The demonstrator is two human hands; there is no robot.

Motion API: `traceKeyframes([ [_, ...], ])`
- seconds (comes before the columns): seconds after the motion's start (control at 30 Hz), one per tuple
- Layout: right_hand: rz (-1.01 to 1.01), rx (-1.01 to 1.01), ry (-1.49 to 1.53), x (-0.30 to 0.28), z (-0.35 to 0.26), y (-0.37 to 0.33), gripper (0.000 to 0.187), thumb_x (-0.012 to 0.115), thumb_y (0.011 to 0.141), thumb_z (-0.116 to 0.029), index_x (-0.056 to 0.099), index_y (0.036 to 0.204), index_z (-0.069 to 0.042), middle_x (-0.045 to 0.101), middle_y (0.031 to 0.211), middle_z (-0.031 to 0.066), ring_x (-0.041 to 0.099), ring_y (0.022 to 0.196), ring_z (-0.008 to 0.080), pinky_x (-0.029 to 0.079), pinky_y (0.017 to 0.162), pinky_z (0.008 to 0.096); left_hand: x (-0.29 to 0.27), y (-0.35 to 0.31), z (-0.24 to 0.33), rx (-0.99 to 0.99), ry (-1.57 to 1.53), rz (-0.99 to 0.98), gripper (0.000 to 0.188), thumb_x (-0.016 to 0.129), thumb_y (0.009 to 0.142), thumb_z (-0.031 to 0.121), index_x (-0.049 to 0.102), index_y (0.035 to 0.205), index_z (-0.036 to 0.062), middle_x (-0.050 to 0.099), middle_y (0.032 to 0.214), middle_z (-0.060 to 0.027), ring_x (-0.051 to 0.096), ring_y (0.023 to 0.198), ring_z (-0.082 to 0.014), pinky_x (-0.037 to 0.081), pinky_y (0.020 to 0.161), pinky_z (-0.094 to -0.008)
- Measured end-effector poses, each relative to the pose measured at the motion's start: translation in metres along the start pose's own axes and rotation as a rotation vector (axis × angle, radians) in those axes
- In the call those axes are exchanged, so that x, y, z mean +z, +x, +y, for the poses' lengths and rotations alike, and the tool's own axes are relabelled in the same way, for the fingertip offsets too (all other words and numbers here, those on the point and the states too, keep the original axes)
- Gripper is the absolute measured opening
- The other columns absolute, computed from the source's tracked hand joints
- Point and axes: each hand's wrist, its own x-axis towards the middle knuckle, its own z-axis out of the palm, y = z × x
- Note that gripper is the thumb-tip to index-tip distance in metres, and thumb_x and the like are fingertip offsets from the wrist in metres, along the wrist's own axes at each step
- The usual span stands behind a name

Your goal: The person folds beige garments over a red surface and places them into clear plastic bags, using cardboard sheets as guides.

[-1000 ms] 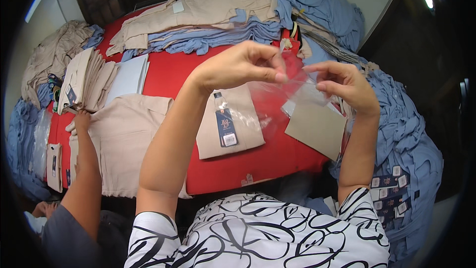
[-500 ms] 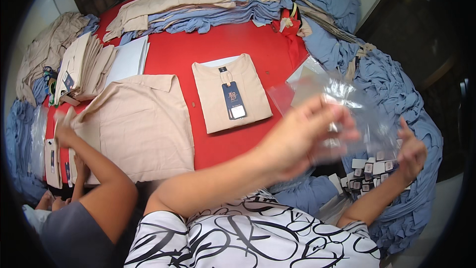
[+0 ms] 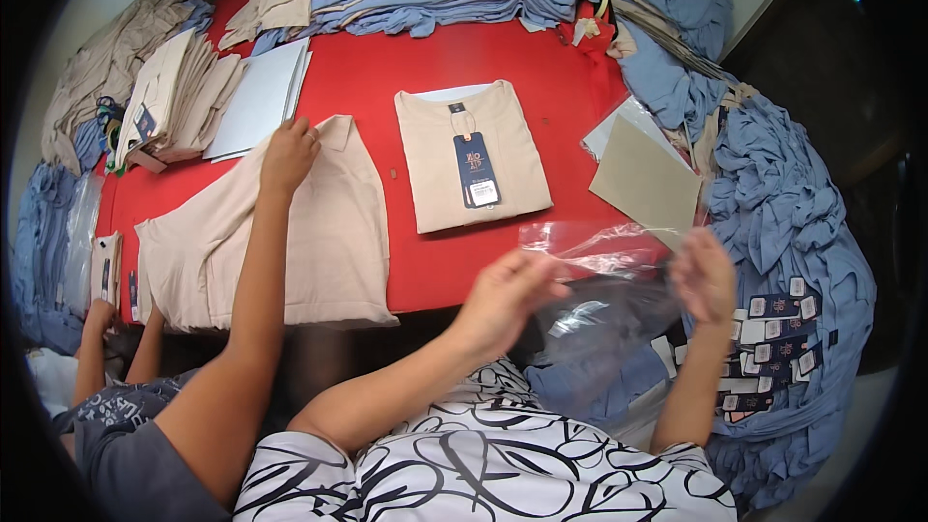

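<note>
A clear plastic bag [image 3: 594, 319] hangs between my hands, in front of the table's near edge. My left hand [image 3: 507, 300] is closed on the bag's upper left edge, thumb against fingers. At the opposite side my right hand [image 3: 704, 275], partly smeared by motion, grips the bag's edge. Beyond them a neatly folded beige shirt [image 3: 430, 164] lies on the red table [image 3: 358, 68]. A dark blue hang tag [image 3: 472, 157] rests on its front, looped at the neck.
To my left, a co-worker's hand [image 3: 290, 150] touches a spread beige shirt [image 3: 319, 242]. Folded beige shirts [image 3: 179, 101] and white sheets [image 3: 256, 101] lie behind. A grey-beige card [image 3: 643, 184] lies at right. Blue garments [image 3: 773, 164] heap rightward, with several tags [image 3: 773, 348] on them.
Both my hands have moved left with the bag, which now hangs lower and nearer me. The co-worker's hand has moved from the shirt's left side to its far edge. The view has shifted slightly.
</note>
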Motion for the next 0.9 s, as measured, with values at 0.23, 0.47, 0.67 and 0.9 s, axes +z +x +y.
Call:
traceKeyframes([
  [0.23,-0.018,0.122,-0.398,0.037,0.133,0.098,0.011,0.061,0.096,-0.015,0.063,0.095,-0.005,0.058,0.073,-0.0012,0.053,0.06,0.0059,0.04,0.052,0.02,-0.114,-0.001,0.002,0.402,0.58,0.24,0.02,0.055,0.101,0.017,0.065,0.103,-0.0001,0.069,0.095,-0.0061,0.064,0.09,-0.0116,0.047,0.087,-0.0266],
  [0.47,0.22,-0.44,-0.927,0.073,0.169,0.119,0.016,0.062,0.093,-0.013,0.066,0.095,0.002,0.061,0.084,0.0065,0.058,0.076,0.0121,0.048,0.071,0.0252,-0.148,0.003,0.046,0.353,0.752,0.426,0.03,0.047,0.105,0.028,0.064,0.102,0.0035,0.068,0.086,-0.0076,0.052,0.062,-0.0053,0.043,0.059,-0.0208],
  [0.67,0.278,-0.397,-0.303,0.105,0.179,0.112,0.016,0.06,0.097,-0.013,0.066,0.1,0.002,0.063,0.083,0.0066,0.058,0.07,0.0112,0.049,0.07,0.0234,-0.15,0.012,0.052,0.352,0.046,0.078,0.031,0.042,0.106,0.033,0.059,0.103,0.0069,0.064,0.077,-0.0074,0.044,0.049,-0.0071,0.039,0.049,-0.0198],
  [0.9,0.245,-0.095,-0.335,0.092,0.171,0.109,0.015,0.059,0.098,-0.014,0.065,0.1,0.0,0.062,0.083,0.0052,0.054,0.06,0.0097,0.05,0.058,0.0239,-0.159,0.009,0.059,0.256,0.764,0.327,0.037,0.039,0.106,0.036,0.059,0.099,0.0067,0.068,0.074,-0.0104,0.055,0.051,-0.0091,0.042,0.046,-0.0219],
])
